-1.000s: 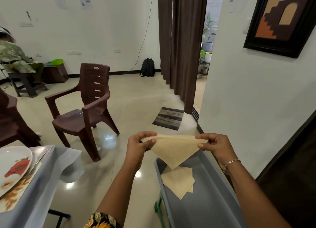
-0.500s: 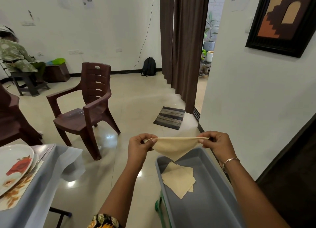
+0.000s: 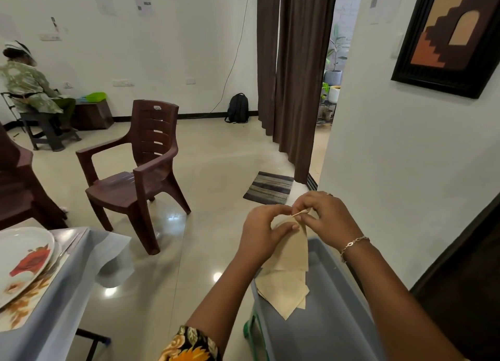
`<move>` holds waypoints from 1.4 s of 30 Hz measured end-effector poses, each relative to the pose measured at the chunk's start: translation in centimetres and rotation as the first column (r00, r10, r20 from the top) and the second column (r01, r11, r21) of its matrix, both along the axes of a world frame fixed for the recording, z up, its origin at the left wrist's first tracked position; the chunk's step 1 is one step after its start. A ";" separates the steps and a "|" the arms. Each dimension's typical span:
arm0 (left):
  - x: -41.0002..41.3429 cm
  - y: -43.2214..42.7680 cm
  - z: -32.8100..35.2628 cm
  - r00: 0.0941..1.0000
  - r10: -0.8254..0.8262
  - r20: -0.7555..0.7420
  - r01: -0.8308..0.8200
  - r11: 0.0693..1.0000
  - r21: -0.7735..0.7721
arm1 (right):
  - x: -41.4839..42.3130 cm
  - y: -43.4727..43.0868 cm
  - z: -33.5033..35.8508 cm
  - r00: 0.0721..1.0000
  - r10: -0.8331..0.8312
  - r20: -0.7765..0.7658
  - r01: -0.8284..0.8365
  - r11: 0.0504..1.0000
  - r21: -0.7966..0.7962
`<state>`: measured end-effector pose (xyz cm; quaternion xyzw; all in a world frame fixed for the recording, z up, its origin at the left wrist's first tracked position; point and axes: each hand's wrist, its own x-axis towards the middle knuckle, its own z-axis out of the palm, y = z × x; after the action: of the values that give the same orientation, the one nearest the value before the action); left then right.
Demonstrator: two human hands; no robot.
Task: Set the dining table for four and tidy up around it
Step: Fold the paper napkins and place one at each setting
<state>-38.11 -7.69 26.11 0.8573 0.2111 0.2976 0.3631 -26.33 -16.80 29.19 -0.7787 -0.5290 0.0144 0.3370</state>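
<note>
Head view: left grip (image 3: pixel 262 233) and right grip (image 3: pixel 324 217) both pinch one folded beige napkin (image 3: pixel 293 249) (above grey tray (image 3: pixel 338 320), spare napkins (image 3: pixel 284 293) inside).

Beige folded napkin (image 3: pixel 293 249), hanging above the far end of the grey tray (image 3: pixel 338 328), its top corner pinched by the left hand (image 3: pixel 259 233) and right hand (image 3: pixel 327 217). Stack (image 3: pixel 284 295) of matching napkins, flat inside the tray, directly below. White flowered plate (image 3: pixel 21 255) on the table (image 3: pixel 54 320), well left of the tray.
</note>
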 end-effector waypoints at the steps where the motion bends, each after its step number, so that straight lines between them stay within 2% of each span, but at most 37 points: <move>1: 0.2 -0.1 0.1 1.000 0.000 0.006 0.000 1.000 -0.022 | 0.0 0.0 0.2 1.000 0.002 0.018 -0.002 1.000 -0.011; 5: 0.6 -0.6 -0.2 0.999 0.046 0.024 -0.044 0.994 -0.102 | 0.1 -0.1 0.4 1.000 0.002 -0.005 -0.002 1.000 -0.020; 12: 0.6 -0.2 -1.0 1.000 0.021 0.011 -0.017 0.963 -0.269 | 0.9 -0.6 -0.1 0.949 -0.034 -0.313 0.056 0.996 0.063; 18: -0.5 0.4 -2.1 1.000 0.012 -0.027 -0.022 0.915 -0.403 | 2.1 -0.5 0.1 0.921 -0.073 -0.384 0.129 0.984 0.123; 23: -2.6 0.6 -3.2 0.996 0.050 -0.067 -0.077 0.869 -0.489 | 2.5 0.1 -0.4 0.860 -0.072 -0.505 0.193 0.962 0.192; 26: -4.3 0.6 -3.5 0.993 0.091 -0.080 -0.121 0.817 -0.564 | 1.9 0.8 -0.8 0.758 -0.039 -0.651 0.223 0.954 0.202; 28: -5.8 0.8 -3.7 0.988 0.138 -0.075 -0.155 0.774 -0.614 | 1.1 1.4 -1.4 0.605 -0.018 -0.796 0.194 0.973 0.126; 31: -8.6 1.3 -3.8 0.976 0.215 -0.046 -0.189 0.716 -0.672 | -0.6 2.7 -2.9 0.326 0.001 -0.945 0.037 0.999 0.014; 34: -11.9 1.8 -3.5 0.962 0.272 -0.014 -0.193 0.644 -0.741 | -3.0 4.2 -5.0 0.185 -0.009 -0.983 -0.102 0.994 -0.028; 36: -14.4 2.1 -3.4 0.952 0.307 -0.009 -0.202 0.603 -0.772 | -5.3 5.2 -6.1 0.145 -0.004 -0.989 -0.200 0.979 -0.033; 42: -24.6 2.7 -4.3 0.896 0.443 -0.022 -0.270 0.505 -0.820 | -15.7 8.7 -8.1 0.139 -0.010 -0.990 -0.441 0.895 -0.071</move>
<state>-62.67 -5.02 21.85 0.5027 0.4593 0.3183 0.6596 -42.03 -8.09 21.10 -0.5438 -0.2846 0.6512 0.4463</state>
